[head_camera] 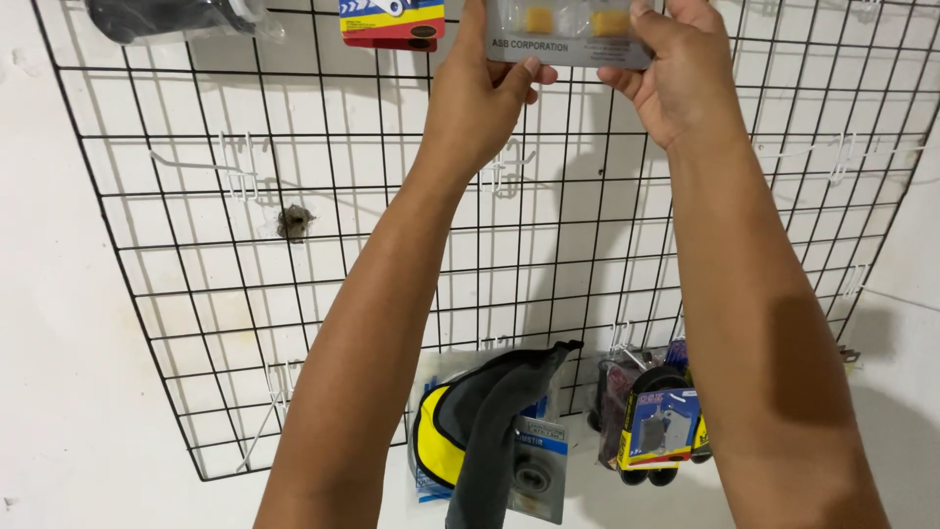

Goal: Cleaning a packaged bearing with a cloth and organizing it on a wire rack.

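Hands (480, 93) (676, 73) pinching grey blister pack (568, 34) edges, bare wire grid (294, 294) below

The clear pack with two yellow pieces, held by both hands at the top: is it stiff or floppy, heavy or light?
The clear pack probably is fairly stiff: it stays flat between left hand and right hand. Likely light, since fingertips alone hold it. Its glossy plastic may be slippery.

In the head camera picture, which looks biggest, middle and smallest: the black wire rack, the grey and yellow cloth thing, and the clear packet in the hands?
1. Wire rack
2. Grey and yellow cloth
3. Clear packet, partly cut off by the picture's top edge, so its full size is unsure.
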